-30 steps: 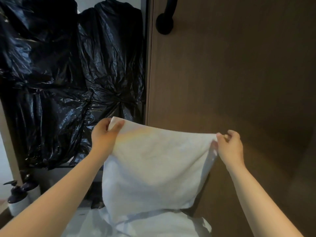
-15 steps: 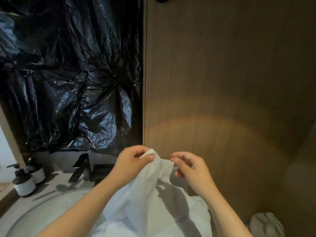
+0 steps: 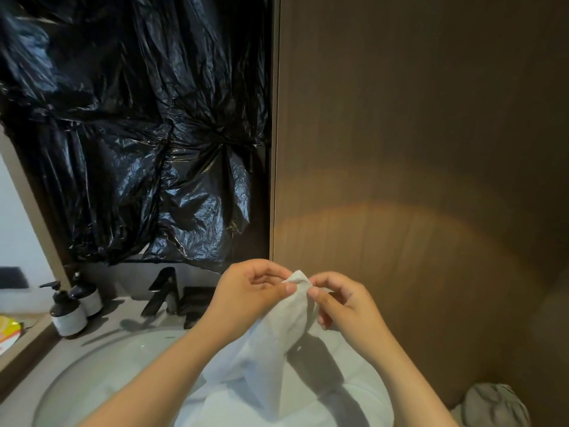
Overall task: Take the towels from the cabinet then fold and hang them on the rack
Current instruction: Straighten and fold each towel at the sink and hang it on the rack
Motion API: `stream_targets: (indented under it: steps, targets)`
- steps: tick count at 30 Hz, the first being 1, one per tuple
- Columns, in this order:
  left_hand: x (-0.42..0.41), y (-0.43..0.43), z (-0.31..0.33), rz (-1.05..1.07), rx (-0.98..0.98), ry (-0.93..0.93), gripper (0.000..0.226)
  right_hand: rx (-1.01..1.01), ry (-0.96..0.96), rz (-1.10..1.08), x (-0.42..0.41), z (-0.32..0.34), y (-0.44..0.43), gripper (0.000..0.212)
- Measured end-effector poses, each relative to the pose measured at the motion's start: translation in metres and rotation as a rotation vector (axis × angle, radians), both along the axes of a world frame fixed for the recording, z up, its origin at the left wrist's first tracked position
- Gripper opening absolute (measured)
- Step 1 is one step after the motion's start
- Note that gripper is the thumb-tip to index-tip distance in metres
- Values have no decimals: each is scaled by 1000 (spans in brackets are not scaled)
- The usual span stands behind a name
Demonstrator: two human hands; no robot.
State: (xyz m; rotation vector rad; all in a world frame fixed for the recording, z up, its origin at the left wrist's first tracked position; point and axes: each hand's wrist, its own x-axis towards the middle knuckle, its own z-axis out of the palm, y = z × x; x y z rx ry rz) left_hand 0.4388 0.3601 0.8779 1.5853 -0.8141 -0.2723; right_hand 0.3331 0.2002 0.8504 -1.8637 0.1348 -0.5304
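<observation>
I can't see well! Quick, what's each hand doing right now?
Left hand: closed, pinching the white towel at its top corner.
Right hand: closed, pinching the same corner.

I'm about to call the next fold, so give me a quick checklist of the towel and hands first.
1. Left hand pinching the white towel corner: ok.
2. Right hand on the same corner: ok, fingertips touch it.
3. Corners aligned evenly: cannot tell, cloth is bunched.
4. Towel hanging free of the sink: cannot tell, its lower part leaves the frame.
5. Rack within sight: not ok, none visible.
6. Faucet clear of towel: ok.
</observation>
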Motion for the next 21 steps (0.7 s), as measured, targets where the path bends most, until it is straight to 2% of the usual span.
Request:
stream_targets:
  steps: [4, 6, 9, 15, 18, 21]
  targets:
    - [2, 4, -3, -3, 47, -85, 18, -47, -29, -75, 0, -1, 2, 15]
    - [3, 8, -7, -10, 99, -152, 16, -43, -49, -135, 0, 0, 1, 17]
    - [3, 11, -12, 31, 119, -221, 10, -40, -28, -114, -1, 4, 1, 14]
    - [-2, 1, -10, 43, 72, -220, 6, -159, -46, -80, -1, 21, 5, 10]
    - [-3, 0, -9, -14, 104, -260, 3, -216, -74, -142, 0, 24, 5, 13]
    - [1, 3, -12, -57, 175, -354, 20, -157, -163, -233, -1, 28, -1, 16]
